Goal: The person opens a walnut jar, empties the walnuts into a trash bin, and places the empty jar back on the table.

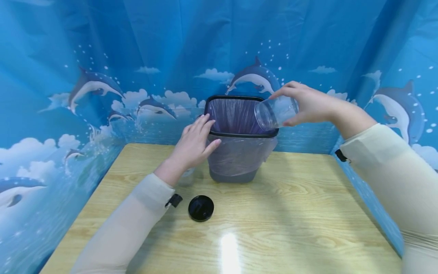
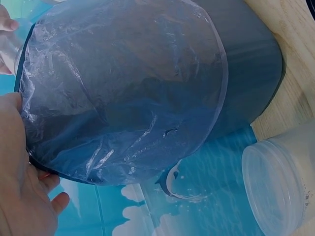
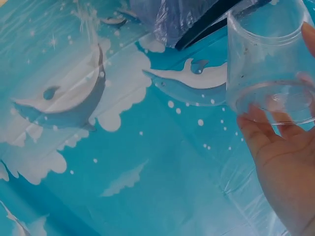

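A grey trash bin (image 1: 236,177) with a black rim and a translucent purple liner (image 1: 232,114) stands at the back of the table. My left hand (image 1: 193,142) holds the bin's left rim, its fingers over the edge. On the other side, my right hand (image 1: 311,102) grips a clear plastic jar (image 1: 280,110) by its base end. The jar is tipped, its threaded mouth over the bin's right rim. Its wall is see-through in the right wrist view, where only a few small dark specks show. What lies inside the bin is hidden.
A round black lid (image 1: 200,208) lies on the wooden table (image 1: 291,213) in front of the bin. Another clear jar (image 2: 275,182) stands left of the bin, mostly hidden by my left arm in the head view. A blue dolphin-print curtain (image 1: 154,49) encloses the back and sides.
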Action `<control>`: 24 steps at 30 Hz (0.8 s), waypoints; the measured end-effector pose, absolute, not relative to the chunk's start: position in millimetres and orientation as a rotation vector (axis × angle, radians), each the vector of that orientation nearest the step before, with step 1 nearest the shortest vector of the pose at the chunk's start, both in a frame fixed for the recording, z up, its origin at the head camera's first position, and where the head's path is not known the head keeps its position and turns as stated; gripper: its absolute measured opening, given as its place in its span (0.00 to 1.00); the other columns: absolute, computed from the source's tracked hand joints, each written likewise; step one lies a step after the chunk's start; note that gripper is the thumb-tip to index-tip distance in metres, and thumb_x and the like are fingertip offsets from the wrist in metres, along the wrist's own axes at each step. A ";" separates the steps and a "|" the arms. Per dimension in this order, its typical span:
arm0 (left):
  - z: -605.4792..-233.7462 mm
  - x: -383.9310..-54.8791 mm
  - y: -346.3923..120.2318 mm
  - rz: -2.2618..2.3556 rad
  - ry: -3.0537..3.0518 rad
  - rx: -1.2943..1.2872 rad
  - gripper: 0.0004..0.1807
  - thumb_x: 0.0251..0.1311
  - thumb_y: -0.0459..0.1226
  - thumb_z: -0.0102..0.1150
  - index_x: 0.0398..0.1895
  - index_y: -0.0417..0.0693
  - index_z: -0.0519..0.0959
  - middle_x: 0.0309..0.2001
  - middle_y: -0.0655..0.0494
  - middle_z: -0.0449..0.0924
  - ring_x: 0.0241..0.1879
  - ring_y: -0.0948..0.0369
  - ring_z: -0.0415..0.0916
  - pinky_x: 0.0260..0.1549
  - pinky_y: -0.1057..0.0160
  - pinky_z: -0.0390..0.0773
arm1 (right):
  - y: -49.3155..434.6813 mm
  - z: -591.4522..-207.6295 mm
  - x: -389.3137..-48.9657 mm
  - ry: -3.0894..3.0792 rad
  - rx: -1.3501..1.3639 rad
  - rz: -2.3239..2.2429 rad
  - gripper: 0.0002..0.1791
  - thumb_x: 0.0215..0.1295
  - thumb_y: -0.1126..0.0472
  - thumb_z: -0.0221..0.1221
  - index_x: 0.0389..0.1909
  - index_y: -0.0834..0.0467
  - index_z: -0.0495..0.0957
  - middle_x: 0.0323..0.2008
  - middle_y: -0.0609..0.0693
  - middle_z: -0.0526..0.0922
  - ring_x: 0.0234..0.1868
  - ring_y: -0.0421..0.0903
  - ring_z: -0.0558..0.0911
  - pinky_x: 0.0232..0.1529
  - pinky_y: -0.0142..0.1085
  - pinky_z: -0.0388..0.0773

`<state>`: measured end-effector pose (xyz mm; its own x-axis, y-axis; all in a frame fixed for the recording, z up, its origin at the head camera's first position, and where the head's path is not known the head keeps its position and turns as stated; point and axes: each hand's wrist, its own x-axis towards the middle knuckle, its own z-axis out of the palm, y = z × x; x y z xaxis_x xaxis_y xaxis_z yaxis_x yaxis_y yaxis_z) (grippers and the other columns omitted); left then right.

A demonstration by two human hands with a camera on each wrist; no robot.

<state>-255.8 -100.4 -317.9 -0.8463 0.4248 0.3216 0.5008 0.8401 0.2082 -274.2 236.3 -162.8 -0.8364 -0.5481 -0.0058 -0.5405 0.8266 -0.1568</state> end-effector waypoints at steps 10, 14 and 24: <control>-318.9 -255.9 -100.3 -0.452 -2.756 -0.718 0.42 0.73 0.64 0.32 0.80 0.50 0.50 0.81 0.51 0.38 0.79 0.52 0.35 0.72 0.41 0.47 | 235.3 -164.4 -273.8 2.962 -0.854 -0.221 0.44 0.56 0.57 0.73 0.73 0.45 0.64 0.73 0.58 0.56 0.71 0.64 0.57 0.60 0.66 0.65; -320.6 -255.9 -101.1 -0.492 -2.752 -0.725 0.42 0.73 0.64 0.32 0.80 0.50 0.50 0.81 0.51 0.37 0.79 0.52 0.35 0.72 0.40 0.46 | 235.1 -165.2 -272.7 2.970 -0.851 -0.227 0.44 0.56 0.58 0.74 0.73 0.45 0.64 0.73 0.58 0.57 0.71 0.64 0.58 0.60 0.66 0.65; -319.5 -256.7 -100.9 -0.510 -2.746 -0.737 0.41 0.74 0.64 0.31 0.81 0.52 0.48 0.81 0.52 0.37 0.79 0.52 0.34 0.72 0.40 0.46 | 235.5 -165.7 -271.3 2.985 -0.867 -0.226 0.44 0.56 0.58 0.73 0.73 0.46 0.65 0.72 0.58 0.57 0.70 0.64 0.58 0.59 0.66 0.65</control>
<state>-256.7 -100.9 -319.5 -0.8400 0.4331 0.3268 0.5216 0.8104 0.2667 -271.3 235.5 -165.7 -0.8448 -0.5349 0.0162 -0.5312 0.8346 -0.1459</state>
